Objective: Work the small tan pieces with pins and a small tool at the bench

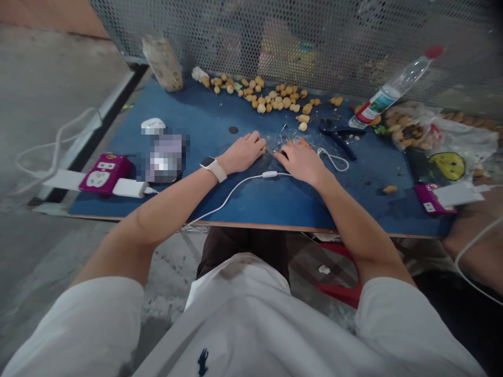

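Clock centred between the hands. Left hand (244, 152): fingers bent, close together, tips down; right hand (302, 160): curled palm-down. Pinching or not: cannot tell for either. White earphone-style cable (256, 177) runs from 7 o'clock to under the right hand; inline control (270, 174) at 6. Cable likely light, limp, smooth; thin joints probably fragile; best held at the control. Tiny coloured scraps (290, 140) at 1, blue-handled pliers (346, 145) near 3, round tan fruits (275, 100) at 12. Hidden: right fingertips' contact, cable end. Speck at left fingertips too small to identify.
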Available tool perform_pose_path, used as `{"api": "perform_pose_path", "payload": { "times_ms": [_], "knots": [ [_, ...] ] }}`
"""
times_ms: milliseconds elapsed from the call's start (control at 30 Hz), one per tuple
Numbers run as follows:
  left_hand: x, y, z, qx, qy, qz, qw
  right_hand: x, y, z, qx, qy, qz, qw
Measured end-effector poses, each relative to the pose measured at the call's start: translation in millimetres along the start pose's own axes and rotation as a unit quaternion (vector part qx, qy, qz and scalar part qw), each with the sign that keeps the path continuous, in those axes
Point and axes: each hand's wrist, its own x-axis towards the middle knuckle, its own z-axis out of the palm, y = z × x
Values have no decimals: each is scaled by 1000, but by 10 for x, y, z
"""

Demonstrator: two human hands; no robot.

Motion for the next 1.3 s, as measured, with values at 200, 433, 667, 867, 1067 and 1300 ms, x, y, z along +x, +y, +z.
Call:
{"api": "perform_pose_path", "payload": {
  "times_ms": [200, 433, 667, 867, 1067, 1300],
  "knots": [
    [0, -25, 25, -2, 6, 5, 1000, -3, -8, 22, -3, 2, -15, 1000],
    [0, -31, 45, 6, 8, 1, 1000, 33, 34, 36, 6, 3, -8, 1000],
    [11, -35, 66, 13, 8, -5, 1000, -11, 31, -11, -1, -20, -22, 1000],
    [5, -96, 73, 4, 5, 10, 1000, -37, -18, -18, -1, -32, -40, 999],
    [12, -128, 92, -8, 11, 19, 1000, 13, 163, -29, 40, 9, -24, 999],
    [12, -133, 91, -30, 10, 8, 999, 59, 166, 18, 61, 17, -36, 997]
  ]
}}
